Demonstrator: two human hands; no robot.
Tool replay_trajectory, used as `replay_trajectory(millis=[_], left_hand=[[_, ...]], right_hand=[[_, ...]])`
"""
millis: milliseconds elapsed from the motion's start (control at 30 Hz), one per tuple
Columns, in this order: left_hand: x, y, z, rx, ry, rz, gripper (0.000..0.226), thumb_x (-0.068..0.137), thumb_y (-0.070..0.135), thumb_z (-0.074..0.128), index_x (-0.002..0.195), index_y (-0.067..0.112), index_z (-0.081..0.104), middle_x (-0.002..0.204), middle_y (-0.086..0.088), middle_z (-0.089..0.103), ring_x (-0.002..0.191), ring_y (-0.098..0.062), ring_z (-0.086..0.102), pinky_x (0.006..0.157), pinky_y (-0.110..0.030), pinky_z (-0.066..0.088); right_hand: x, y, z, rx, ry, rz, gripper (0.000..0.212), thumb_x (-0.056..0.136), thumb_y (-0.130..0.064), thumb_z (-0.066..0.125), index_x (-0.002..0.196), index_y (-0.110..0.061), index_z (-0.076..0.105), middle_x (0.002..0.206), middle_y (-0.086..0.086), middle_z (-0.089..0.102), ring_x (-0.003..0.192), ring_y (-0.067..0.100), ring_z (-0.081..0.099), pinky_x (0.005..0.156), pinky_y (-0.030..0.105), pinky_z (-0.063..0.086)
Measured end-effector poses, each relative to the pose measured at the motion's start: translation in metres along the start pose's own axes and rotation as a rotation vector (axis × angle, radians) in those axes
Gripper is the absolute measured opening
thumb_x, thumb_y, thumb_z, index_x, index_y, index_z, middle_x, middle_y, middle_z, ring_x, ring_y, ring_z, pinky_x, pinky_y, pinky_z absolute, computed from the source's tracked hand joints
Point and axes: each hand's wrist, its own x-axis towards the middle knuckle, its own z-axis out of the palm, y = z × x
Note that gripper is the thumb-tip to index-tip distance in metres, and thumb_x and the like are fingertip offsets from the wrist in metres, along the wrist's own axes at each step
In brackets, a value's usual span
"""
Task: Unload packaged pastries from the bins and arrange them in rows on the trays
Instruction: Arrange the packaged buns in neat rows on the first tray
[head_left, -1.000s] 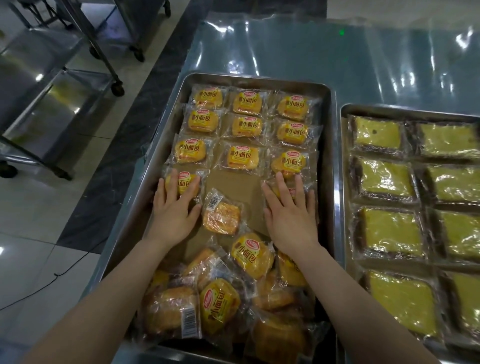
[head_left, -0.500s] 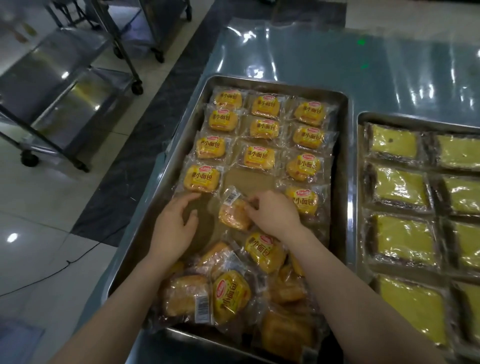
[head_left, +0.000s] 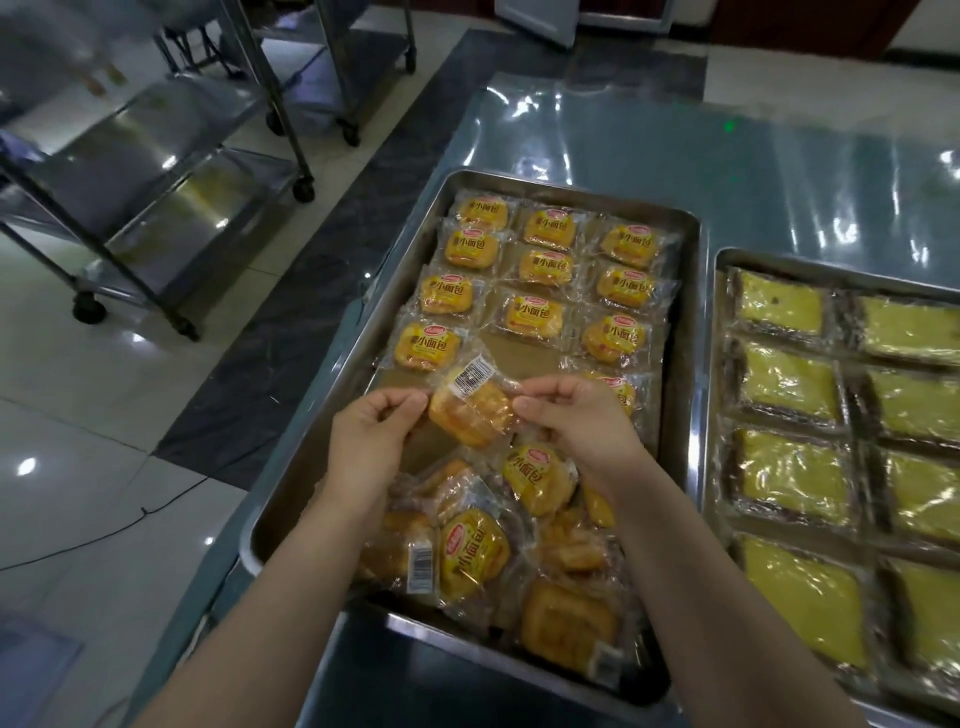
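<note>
**One wrapped bun held above the centre tray**

Upper left of frame: wheeled steel racks (head_left: 156, 156). Right edge: second tray (head_left: 831, 269) of yellow cakes (head_left: 789, 467). In the centre tray (head_left: 571, 193), neat rows (head_left: 540, 280) above, a loose heap (head_left: 498, 545) below. Between them, barcode up, one packaged pastry (head_left: 470, 410), wrapper ends pinched by left hand (head_left: 371, 439) and right hand (head_left: 571, 421), fingers curled.

Wrapped pastry (head_left: 470, 410) (barcode up) above tray (head_left: 693, 364)

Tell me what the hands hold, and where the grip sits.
One barcode-side-up bread packet, pinched by left hand and right hand at opposite wrapper edges.
</note>
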Motion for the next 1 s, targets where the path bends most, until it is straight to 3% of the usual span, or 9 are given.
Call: replay_trajectory(millis=[133, 267, 367, 467, 600, 733, 867, 933, 1000], left_hand=[[-0.013, 0.005, 0.007, -0.046, -0.028, 0.006, 0.016, 0.09, 0.021, 0.058, 0.085, 0.027, 0.071, 0.084, 0.006, 0.072, 0.078, -0.007, 0.067, 0.067, -0.023, 0.049], [-0.019, 0.007, 0.005, -0.018, -0.104, 0.015, 0.012, 0.089, 0.018, 0.059, 0.091, 0.022, 0.07, 0.084, 0.003, 0.072, 0.08, -0.012, 0.067, 0.066, -0.022, 0.051], [-0.023, 0.012, 0.003, -0.218, -0.154, -0.135, 0.018, 0.089, 0.025, 0.059, 0.105, 0.02, 0.064, 0.094, -0.005, 0.072, 0.087, -0.02, 0.069, 0.073, -0.03, 0.055], [-0.03, 0.016, 0.005, -0.394, -0.258, -0.297, 0.044, 0.079, 0.039, 0.061, 0.117, 0.017, 0.053, 0.1, -0.009, 0.072, 0.091, -0.024, 0.069, 0.072, -0.031, 0.057], [-0.032, 0.015, 0.008, -0.371, -0.166, -0.286, 0.059, 0.073, 0.008, 0.071, 0.126, 0.018, 0.048, 0.111, -0.009, 0.067, 0.092, -0.023, 0.069, 0.078, -0.036, 0.056], [-0.028, 0.019, 0.01, -0.454, -0.147, -0.298, 0.038, 0.081, 0.002, 0.064, 0.117, 0.012, 0.057, 0.101, -0.008, 0.071, 0.085, -0.018, 0.069, 0.065, -0.028, 0.054], [-0.012, 0.02, 0.013, -0.496, -0.193, -0.335, 0.033, 0.078, 0.002, 0.063, 0.11, 0.011, 0.061, 0.096, -0.008, 0.072, 0.084, -0.02, 0.07, 0.072, -0.033, 0.055], [-0.001, 0.022, 0.015, -0.546, -0.163, -0.33, 0.03, 0.081, -0.002, 0.06, 0.11, 0.008, 0.06, 0.101, -0.012, 0.071, 0.092, -0.025, 0.068, 0.082, -0.037, 0.054], [0.006, 0.025, 0.02, -0.591, -0.142, -0.294, 0.025, 0.083, -0.005, 0.058, 0.106, 0.004, 0.059, 0.1, -0.014, 0.069, 0.086, -0.022, 0.066, 0.075, -0.028, 0.056]], right_hand=[[-0.015, 0.001, -0.002, 0.014, 0.018, -0.016, 0.011, 0.08, -0.004, 0.072, 0.088, -0.012, 0.071, 0.071, 0.001, 0.07, 0.056, 0.006, 0.06, 0.048, 0.018, 0.045], [-0.029, -0.002, -0.003, -0.027, 0.115, -0.136, 0.029, 0.079, 0.003, 0.071, 0.07, -0.024, 0.074, 0.071, -0.004, 0.071, 0.067, 0.011, 0.065, 0.059, 0.019, 0.052], [-0.038, -0.002, -0.003, -0.139, 0.199, -0.263, 0.041, 0.078, 0.004, 0.071, 0.065, -0.035, 0.073, 0.075, -0.009, 0.071, 0.072, 0.007, 0.067, 0.066, 0.018, 0.054], [-0.044, 0.0, -0.002, -0.258, 0.242, -0.379, 0.037, 0.075, 0.0, 0.076, 0.062, -0.034, 0.071, 0.093, -0.008, 0.065, 0.09, 0.009, 0.064, 0.076, 0.017, 0.051], [-0.048, 0.002, 0.002, -0.343, 0.17, -0.359, 0.038, 0.071, -0.002, 0.079, 0.058, -0.036, 0.07, 0.123, -0.016, 0.051, 0.12, 0.005, 0.049, 0.095, 0.033, 0.049], [-0.05, 0.003, 0.004, -0.386, 0.095, -0.306, 0.035, 0.074, -0.005, 0.078, 0.065, -0.038, 0.072, 0.133, -0.007, 0.054, 0.125, -0.001, 0.045, 0.1, 0.036, 0.047], [-0.043, 0.004, 0.002, 0.036, 0.043, -0.209, 0.039, 0.079, 0.004, 0.065, 0.09, -0.033, 0.071, 0.132, 0.0, 0.057, 0.11, 0.01, 0.061, 0.087, 0.038, 0.054], [-0.036, 0.003, 0.004, 0.352, 0.058, -0.107, 0.046, 0.078, 0.002, 0.065, 0.115, -0.025, 0.059, 0.121, 0.008, 0.064, 0.099, 0.023, 0.067, 0.08, 0.04, 0.055], [-0.028, 0.001, 0.01, 0.538, 0.08, -0.002, 0.057, 0.078, -0.008, 0.069, 0.129, -0.015, 0.046, 0.111, 0.011, 0.069, 0.097, 0.026, 0.069, 0.081, 0.038, 0.055]])
